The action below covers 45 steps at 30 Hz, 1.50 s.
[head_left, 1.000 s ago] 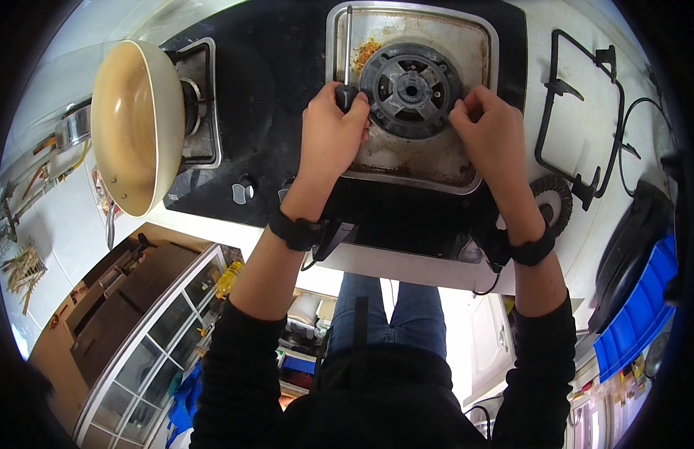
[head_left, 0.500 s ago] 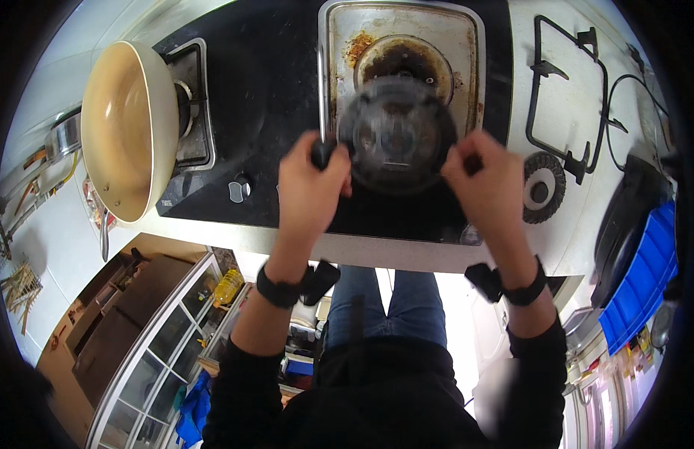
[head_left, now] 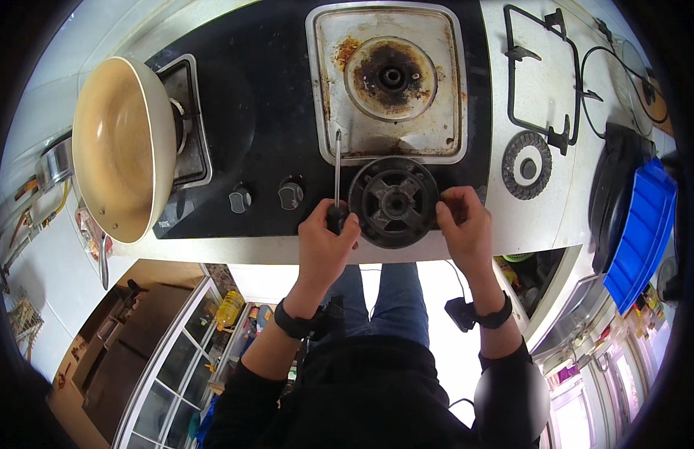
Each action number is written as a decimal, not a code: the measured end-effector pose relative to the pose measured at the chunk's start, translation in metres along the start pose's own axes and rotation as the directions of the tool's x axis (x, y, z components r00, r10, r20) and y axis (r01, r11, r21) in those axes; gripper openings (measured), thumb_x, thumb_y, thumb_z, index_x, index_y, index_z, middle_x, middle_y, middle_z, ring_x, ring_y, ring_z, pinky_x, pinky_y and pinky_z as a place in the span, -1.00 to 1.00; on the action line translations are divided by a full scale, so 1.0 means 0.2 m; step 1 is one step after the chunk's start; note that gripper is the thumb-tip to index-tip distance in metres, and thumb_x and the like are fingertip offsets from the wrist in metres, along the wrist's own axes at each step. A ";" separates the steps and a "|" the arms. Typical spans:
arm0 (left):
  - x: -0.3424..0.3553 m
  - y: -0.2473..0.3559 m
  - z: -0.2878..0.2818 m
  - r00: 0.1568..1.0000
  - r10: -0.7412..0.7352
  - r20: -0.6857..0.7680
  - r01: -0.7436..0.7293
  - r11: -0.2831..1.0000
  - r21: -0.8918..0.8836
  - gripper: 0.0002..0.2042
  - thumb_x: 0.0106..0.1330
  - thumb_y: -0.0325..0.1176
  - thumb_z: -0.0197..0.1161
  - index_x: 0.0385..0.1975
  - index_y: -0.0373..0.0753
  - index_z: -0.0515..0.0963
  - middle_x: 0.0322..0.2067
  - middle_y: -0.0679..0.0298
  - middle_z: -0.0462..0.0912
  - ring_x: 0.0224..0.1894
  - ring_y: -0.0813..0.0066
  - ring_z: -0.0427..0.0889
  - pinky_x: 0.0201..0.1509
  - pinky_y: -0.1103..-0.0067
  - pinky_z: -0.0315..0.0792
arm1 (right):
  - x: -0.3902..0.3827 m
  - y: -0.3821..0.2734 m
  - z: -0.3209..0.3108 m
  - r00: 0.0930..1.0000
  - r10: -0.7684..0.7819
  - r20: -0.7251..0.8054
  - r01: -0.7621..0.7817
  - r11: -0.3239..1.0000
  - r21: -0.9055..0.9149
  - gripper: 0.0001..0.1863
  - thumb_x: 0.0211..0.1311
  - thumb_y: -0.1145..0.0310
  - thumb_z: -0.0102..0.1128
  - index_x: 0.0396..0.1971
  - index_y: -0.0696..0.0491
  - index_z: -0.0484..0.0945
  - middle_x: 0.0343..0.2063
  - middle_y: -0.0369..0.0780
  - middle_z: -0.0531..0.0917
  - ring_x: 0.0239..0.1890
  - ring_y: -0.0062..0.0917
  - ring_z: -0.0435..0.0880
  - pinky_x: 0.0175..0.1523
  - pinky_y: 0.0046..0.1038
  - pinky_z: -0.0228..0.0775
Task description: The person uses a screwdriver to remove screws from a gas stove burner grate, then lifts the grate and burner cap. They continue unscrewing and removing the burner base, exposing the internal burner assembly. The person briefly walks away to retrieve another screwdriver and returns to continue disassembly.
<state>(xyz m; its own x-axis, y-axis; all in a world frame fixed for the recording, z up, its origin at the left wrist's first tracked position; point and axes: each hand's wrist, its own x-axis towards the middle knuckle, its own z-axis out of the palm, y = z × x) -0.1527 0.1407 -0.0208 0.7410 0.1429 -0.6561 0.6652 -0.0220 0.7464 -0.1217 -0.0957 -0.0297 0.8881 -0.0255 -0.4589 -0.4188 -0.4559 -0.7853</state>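
Note:
A round, dark gas burner base (head_left: 395,232) with a four-armed center is held over the front edge of the black hob. My left hand (head_left: 326,245) is closed around the black handle of a screwdriver (head_left: 337,170), its shaft pointing away from me; the thumb side sits against the burner base's left rim. On the opposite rim, my right hand (head_left: 465,227) pinches the burner base between thumb and fingers. Beyond it lies a square metal drip tray (head_left: 324,97), stained brown around a central opening.
A cream frying pan (head_left: 111,150) rests on the left burner. Two knobs, one a silver-faced knob (head_left: 240,200), sit at the hob's front. Right of the hob lie a black pan support (head_left: 512,90), a toothed burner ring (head_left: 515,179) and a blue ridged tray (head_left: 635,232).
Both hands have brought the burner base toward me, off the drip tray, whose center now shows. The screwdriver has come along in my left hand.

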 end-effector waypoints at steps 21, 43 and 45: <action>0.02 0.14 0.21 0.972 0.160 0.175 -0.140 0.983 -0.119 -0.85 0.42 -0.41 0.27 -0.21 -0.38 0.54 -0.56 0.38 0.57 -0.55 0.73 0.52 -0.45 0.69 0.44 | -0.21 0.04 -0.17 0.970 0.100 -0.220 0.029 0.856 0.517 -0.86 0.45 0.45 0.23 -0.11 0.18 0.57 -0.42 -0.35 0.59 -0.47 -0.75 0.52 -0.38 -0.65 0.42; -0.05 0.04 0.47 0.972 0.022 0.234 -0.048 0.993 0.108 -0.81 0.42 -0.36 0.29 -0.18 -0.38 0.52 -0.54 0.36 0.56 -0.55 0.70 0.53 -0.44 0.68 0.47 | -0.34 0.33 -0.31 0.946 0.209 -0.250 -0.057 0.861 0.505 -0.87 0.41 0.48 0.24 -0.13 0.18 0.58 -0.36 -0.35 0.64 -0.39 -0.75 0.56 -0.30 -0.63 0.46; -0.05 0.03 0.52 0.967 0.048 0.251 -0.089 0.984 0.153 -0.81 0.42 -0.36 0.28 -0.20 -0.38 0.52 -0.56 0.34 0.58 -0.57 0.68 0.54 -0.44 0.65 0.47 | -0.34 0.37 -0.33 0.938 0.234 -0.254 -0.100 0.887 0.450 -0.87 0.41 0.48 0.23 -0.13 0.19 0.58 -0.36 -0.32 0.65 -0.39 -0.74 0.57 -0.29 -0.62 0.48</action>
<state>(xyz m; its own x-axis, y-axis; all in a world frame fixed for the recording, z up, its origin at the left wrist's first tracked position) -0.1463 0.0364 -0.0217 0.7717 -0.1110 -0.6262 0.6029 -0.1857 0.7759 -0.2017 -0.1861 -0.0299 0.7832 -0.3567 -0.5092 -0.5455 -0.0013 -0.8381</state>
